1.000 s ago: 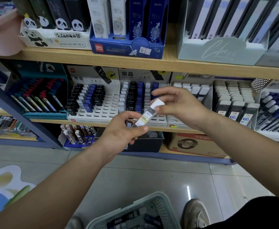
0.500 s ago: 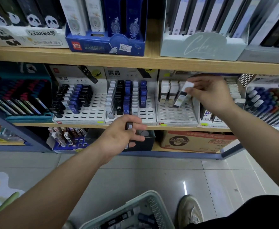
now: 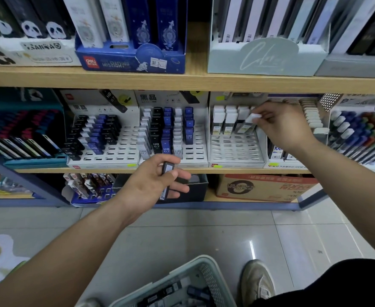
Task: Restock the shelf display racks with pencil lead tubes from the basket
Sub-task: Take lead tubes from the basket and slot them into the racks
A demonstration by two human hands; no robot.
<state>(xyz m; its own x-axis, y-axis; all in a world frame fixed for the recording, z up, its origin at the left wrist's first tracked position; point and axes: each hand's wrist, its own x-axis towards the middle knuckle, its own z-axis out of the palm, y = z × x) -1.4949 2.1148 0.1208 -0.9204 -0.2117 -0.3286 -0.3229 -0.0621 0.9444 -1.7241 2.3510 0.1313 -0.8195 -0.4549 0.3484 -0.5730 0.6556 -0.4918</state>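
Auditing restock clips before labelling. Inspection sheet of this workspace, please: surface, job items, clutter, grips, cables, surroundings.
Surface: wooden shelf carrying slotted display racks side by side.
Job's things: white-capped tube, tilted at the back row of the white rack, whose other slots are mostly empty; dark tube; basket on the floor, holding more tubes.
Clutter: cardboard box on the lower shelf.
Grips: right hand pinches the white-capped tube; left hand holds the dark tube.
Cables: nothing seen.
Surroundings: tiled floor; a shoe beside the basket.
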